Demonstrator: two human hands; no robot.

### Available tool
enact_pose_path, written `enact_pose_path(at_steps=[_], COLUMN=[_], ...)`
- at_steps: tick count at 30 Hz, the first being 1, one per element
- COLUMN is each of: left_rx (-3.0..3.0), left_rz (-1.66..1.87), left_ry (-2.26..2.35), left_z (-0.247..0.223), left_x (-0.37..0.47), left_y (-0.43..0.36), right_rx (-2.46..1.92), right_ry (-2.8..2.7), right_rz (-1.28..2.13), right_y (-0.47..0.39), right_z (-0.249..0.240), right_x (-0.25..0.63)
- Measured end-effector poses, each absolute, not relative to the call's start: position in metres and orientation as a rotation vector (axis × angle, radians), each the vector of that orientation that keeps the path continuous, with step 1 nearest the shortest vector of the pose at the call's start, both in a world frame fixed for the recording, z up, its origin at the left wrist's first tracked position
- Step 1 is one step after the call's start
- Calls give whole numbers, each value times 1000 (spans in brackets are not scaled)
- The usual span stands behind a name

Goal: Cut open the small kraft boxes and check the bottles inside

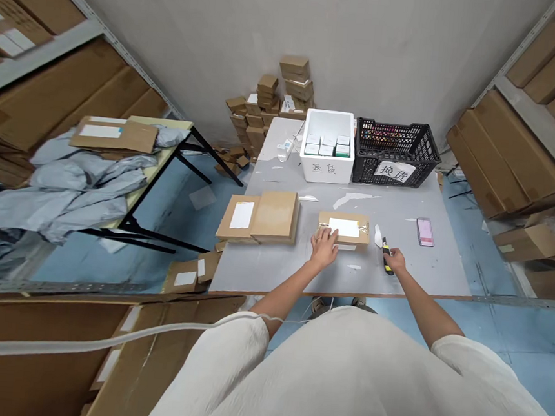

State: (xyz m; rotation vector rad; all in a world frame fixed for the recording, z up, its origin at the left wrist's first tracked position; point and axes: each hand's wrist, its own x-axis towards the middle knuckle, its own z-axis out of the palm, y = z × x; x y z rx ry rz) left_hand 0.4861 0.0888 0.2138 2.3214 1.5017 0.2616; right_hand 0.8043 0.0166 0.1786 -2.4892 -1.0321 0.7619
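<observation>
My left hand (324, 248) lies on the front left part of a small taped cardboard box (363, 236), with its fingers stretched out over the edge of a white label. The box sits flat on the grey table (262, 268). To its right, my right hand (395, 261) is closed around a black and yellow utility knife (386, 247), held low over the tabletop. A white paper scrap (378, 235) lies between the box and the knife. Left of my left hand are larger cardboard boxes (277, 216), one with a white label.
A white foam box (326, 171) with small white cartons and a black plastic crate (396, 160) stand at the back. A phone (425, 232) lies at the right. Stacked boxes (267, 100) lean by the wall. Grey parcels (80, 178) cover the left table.
</observation>
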Motion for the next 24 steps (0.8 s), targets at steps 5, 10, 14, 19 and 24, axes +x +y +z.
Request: enact_pose_path(at_steps=[5,10,14,19,24], left_rx=[2341,2348,2329,2342,2385], left_rz=[110,21,-32,-56,-21], left_ry=[1537,1529,1567,1604,1574], left_z=[212,215,213,206,201], left_x=[506,519,529,538,538], left_y=[70,62,62,61,62], right_rx=[-2648,-2743,-2754,-2735,-2648], right_ry=[-1044,-1154,-1216,-1227,-1166], right_rz=[839,880,863,885,930], right_y=[16,19,21,22,18], right_z=[153,128,113,105,113], right_x=[824,837,846,859,870])
